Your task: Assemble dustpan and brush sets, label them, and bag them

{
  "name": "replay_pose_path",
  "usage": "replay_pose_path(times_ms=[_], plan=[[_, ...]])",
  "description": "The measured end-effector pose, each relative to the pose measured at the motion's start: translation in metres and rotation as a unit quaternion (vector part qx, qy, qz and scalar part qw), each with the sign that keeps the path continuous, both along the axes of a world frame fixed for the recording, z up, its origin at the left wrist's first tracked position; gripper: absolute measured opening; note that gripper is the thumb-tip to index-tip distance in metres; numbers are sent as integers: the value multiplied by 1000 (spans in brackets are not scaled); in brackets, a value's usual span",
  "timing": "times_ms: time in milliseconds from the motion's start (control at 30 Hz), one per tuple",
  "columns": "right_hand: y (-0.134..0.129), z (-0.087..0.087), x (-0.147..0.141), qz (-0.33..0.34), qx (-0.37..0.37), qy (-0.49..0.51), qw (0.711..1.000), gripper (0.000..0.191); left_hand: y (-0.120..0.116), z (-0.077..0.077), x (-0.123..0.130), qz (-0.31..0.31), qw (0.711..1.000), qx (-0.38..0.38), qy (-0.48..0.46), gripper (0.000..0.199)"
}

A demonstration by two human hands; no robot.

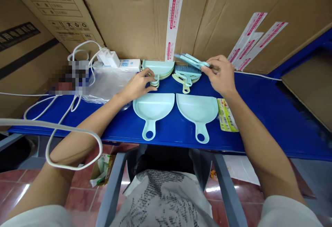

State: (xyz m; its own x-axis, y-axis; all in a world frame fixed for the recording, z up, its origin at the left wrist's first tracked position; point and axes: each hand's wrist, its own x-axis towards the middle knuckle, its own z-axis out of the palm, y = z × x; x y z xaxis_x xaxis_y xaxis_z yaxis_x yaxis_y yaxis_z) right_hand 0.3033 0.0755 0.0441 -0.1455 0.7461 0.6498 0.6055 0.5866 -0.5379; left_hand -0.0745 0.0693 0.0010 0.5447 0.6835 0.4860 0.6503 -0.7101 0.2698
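My left hand [140, 83] has its thumb and fingers around the handles at the front of a stack of dustpans [158, 67], light blue on top with pale green ones below. Raised off the table, my right hand [220, 73] pinches a light blue hand brush [193, 61] by its handle end, bristles pointing left. Below it lies a pile of brushes [187, 76], blue above and yellowish-green beneath. Nearer to me, two light blue dustpans rest side by side, a left dustpan [153, 107] and a right dustpan [198, 109], handles towards me.
A yellow-green printed card [227, 115] lies right of the dustpans on the blue table [264, 116]. Clear plastic bags [109, 85], a power strip [131, 65] and white cables [75, 126] occupy the left. Large cardboard boxes [135, 16] stand behind the table.
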Motion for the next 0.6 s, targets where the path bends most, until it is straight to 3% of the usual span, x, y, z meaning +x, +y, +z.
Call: replay_pose_path(times_ms=[167, 300, 433, 600], plan=[[-5, 9, 7, 6, 22, 79, 997, 43, -5, 4, 4, 41, 999, -7, 18, 36], [-22, 18, -6, 21, 40, 146, 988, 45, -15, 15, 7, 61, 998, 21, 10, 59], [-46, 25, -26, 87, 25, 223, 971, 44, -18, 24, 8, 63, 988, 38, -136, 77], [-68, 29, -46, 167, -87, 301, 935, 40, -14, 23, 15, -25, 951, -45, -306, 92]])
